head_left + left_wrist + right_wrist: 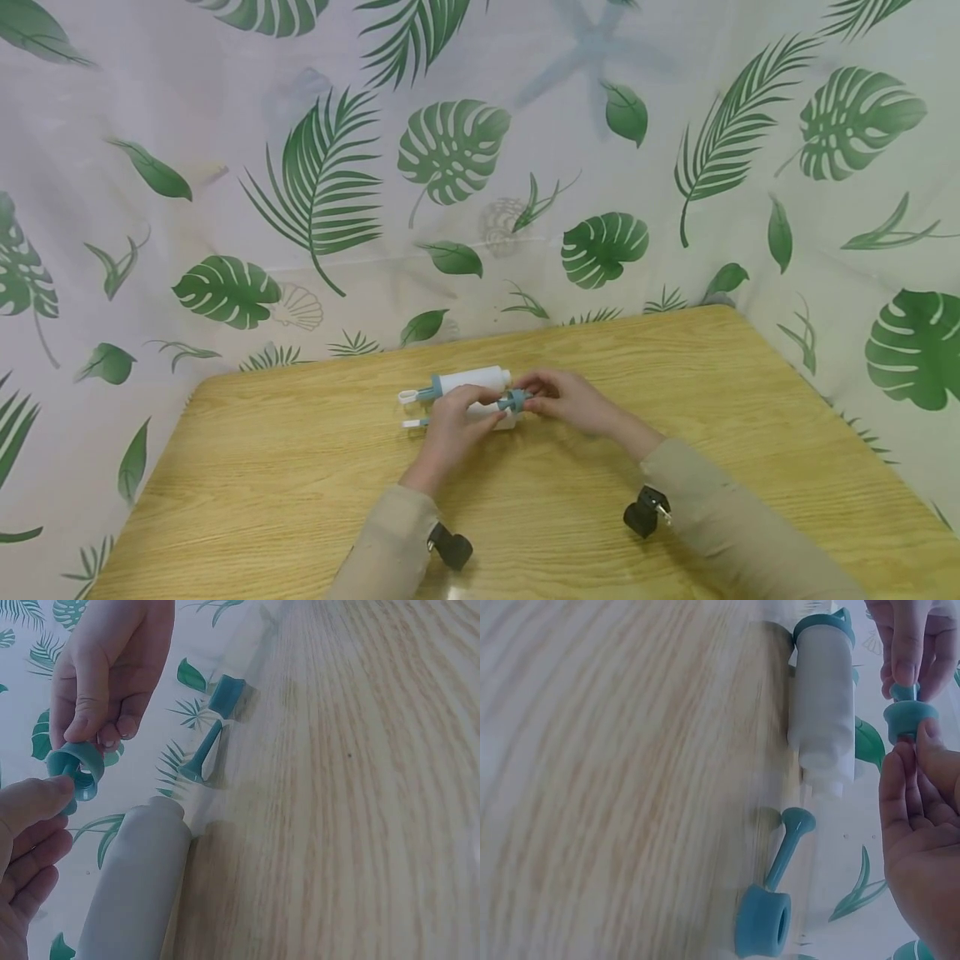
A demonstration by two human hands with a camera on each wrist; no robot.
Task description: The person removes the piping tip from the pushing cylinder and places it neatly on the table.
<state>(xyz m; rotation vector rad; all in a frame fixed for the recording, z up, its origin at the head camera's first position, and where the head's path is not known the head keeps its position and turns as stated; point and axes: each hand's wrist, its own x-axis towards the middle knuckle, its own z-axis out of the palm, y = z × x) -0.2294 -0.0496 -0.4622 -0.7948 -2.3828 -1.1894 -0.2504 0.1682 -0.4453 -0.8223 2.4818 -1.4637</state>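
Both hands meet at a teal ring-shaped cap with a short stem [516, 401], held up above the table. My left hand [459, 423] pinches its stem between thumb and fingertips. The cap's rim is pinched by my right hand [934, 791], thumb on one side and fingers on the other. Just beyond the left hand lies a white bottle [474, 381] with a teal top and a white loop. A second white bottle [507, 423] lies partly hidden under that hand. Near the bottles, a loose teal ring [761, 922] rests by a flared teal stem [786, 851]; I cannot tell whether they are joined.
Everything lies on a wood-grain table [300, 492]. Behind it and along the sides hangs a pale sheet [525, 292] printed with green leaves. Each sleeve carries a small black camera mount [643, 512] at the wrist.
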